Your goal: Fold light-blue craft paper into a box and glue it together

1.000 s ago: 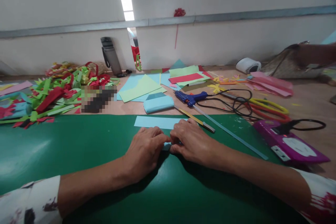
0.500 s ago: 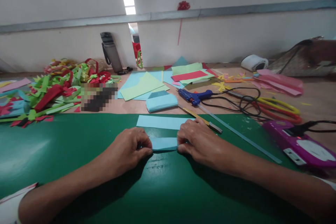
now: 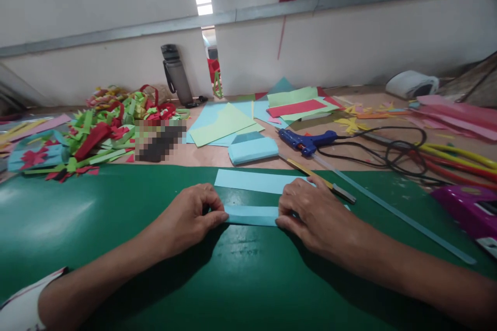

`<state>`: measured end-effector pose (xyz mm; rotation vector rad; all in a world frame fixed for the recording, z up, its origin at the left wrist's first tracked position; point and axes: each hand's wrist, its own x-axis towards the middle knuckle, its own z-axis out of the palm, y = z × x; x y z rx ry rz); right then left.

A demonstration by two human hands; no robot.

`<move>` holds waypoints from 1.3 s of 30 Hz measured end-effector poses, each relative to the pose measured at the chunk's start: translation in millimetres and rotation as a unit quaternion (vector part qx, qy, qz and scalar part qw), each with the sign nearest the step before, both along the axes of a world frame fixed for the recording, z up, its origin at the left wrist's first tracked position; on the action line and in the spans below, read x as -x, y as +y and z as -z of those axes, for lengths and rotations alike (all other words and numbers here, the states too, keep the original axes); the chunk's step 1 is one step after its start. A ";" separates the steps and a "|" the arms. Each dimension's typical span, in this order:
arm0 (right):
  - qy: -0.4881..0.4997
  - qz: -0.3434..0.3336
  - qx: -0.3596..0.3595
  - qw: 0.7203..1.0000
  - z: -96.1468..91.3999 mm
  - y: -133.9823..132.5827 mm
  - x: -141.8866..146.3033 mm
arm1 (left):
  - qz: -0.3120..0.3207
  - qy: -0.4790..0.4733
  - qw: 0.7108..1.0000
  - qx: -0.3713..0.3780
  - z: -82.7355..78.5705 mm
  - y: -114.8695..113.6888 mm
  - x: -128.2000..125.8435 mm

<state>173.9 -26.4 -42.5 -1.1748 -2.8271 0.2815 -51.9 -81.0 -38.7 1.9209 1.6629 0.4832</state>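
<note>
A light blue paper strip [image 3: 252, 215] with a lengthwise fold lies low over the green mat [image 3: 155, 279]. My left hand [image 3: 202, 212] pinches its left end between thumb and fingers. Further along, my right hand [image 3: 301, 212] is closed on the strip, and a small tip of blue paper shows beyond that hand. Just behind is a second flat blue paper strip [image 3: 248, 181], its right end partly covered by my right hand. A yellow utility knife [image 3: 326, 183] rests close behind my right hand.
A blue glue gun [image 3: 306, 142] with a long glue stick [image 3: 407, 220] lies to the right. Behind are a blue folded paper piece [image 3: 254, 151] and coloured sheets [image 3: 221, 124]. Colourful paper scraps [image 3: 101, 139] and a grey bottle [image 3: 177, 77] stand left. A purple device [image 3: 466, 212] is at right.
My right hand has slid right along the strip, so a longer stretch of folded paper shows between my hands. The camera view has shifted and tilted slightly.
</note>
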 end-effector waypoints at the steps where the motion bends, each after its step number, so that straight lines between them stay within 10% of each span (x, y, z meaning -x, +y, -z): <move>1: 0.001 -0.002 -0.002 1.000 0.7 0.4 -0.2 | 0.000 -0.002 1.000 -0.003 0.7 -0.6 0.5; 39: -0.025 -0.005 0.021 0.999 0.1 2.5 0.4 | -0.031 0.067 0.997 -0.027 9.6 -7.2 -3.2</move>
